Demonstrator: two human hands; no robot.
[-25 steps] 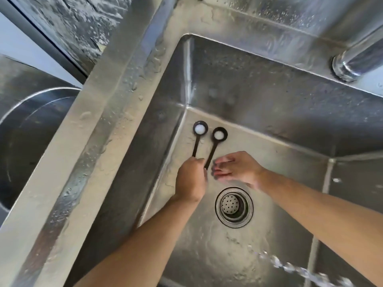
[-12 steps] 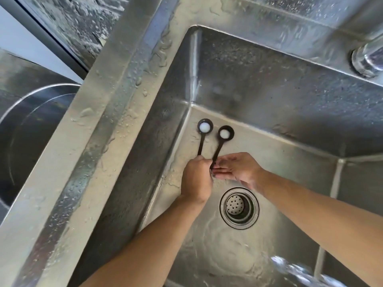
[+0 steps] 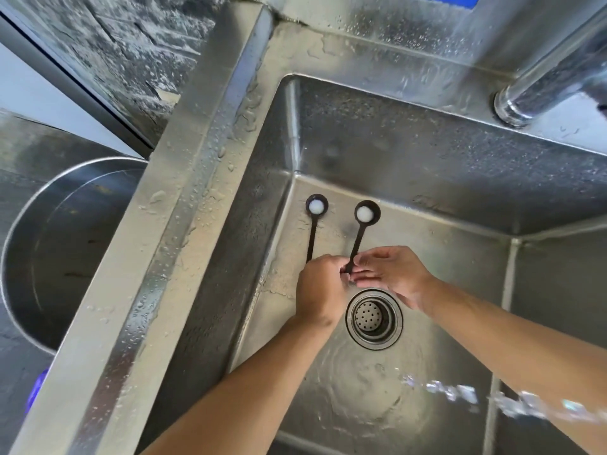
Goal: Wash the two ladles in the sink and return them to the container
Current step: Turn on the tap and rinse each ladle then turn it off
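Two small dark ladles point away from me over the steel sink [image 3: 427, 178]. The left ladle [image 3: 313, 224] and the right ladle [image 3: 363, 221] each hold a white pool in the bowl. My left hand [image 3: 320, 287] grips both handles at their near ends. My right hand [image 3: 391, 274] pinches the right ladle's handle with its fingertips, just beside my left hand. Both hands hover above the sink floor, a little beyond the drain.
A round strainer drain [image 3: 374, 318] lies just below the hands. Water streams across the lower right [image 3: 492, 399]. The faucet pipe [image 3: 542, 83] juts in at the upper right. A large steel pot [image 3: 65, 244] stands left of the wet sink rim [image 3: 184, 224].
The two ladle bowls have spread further apart. My right hand's fingertips have closed onto the right ladle's handle. The view shifted slightly.
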